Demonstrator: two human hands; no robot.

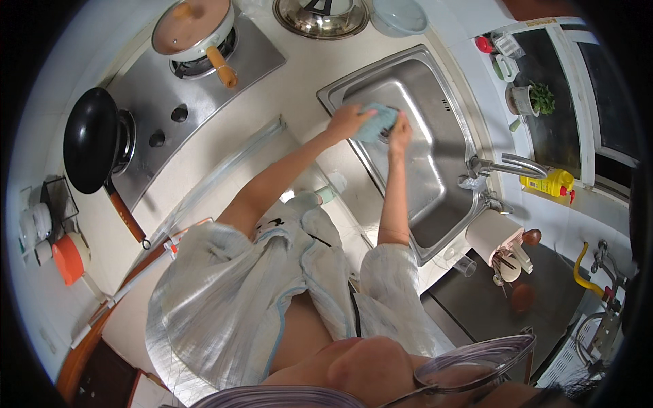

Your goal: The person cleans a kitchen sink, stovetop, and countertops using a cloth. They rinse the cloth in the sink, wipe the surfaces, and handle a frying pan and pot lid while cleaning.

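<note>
Over the stainless steel sink [454, 148], near its left edge, a light blue-green cloth [376, 122] is bunched between both hands. My left hand [348, 121] grips the cloth from its left side. My right hand [400, 131] is closed at the cloth's right edge, with a small dark thing beside the fingers that is too blurred to name. Part of the sink drain shows just below the cloth. The chrome faucet [505, 167] stands at the right rim of the sink.
A lidded pan [191, 30] and a black wok [89, 140] stand on the gas stove [204, 102] at left. A steel lid [321, 23] and a blue bowl [399, 18] lie beyond the sink. A utensil holder [492, 237] and a clear glass [465, 266] are at lower right.
</note>
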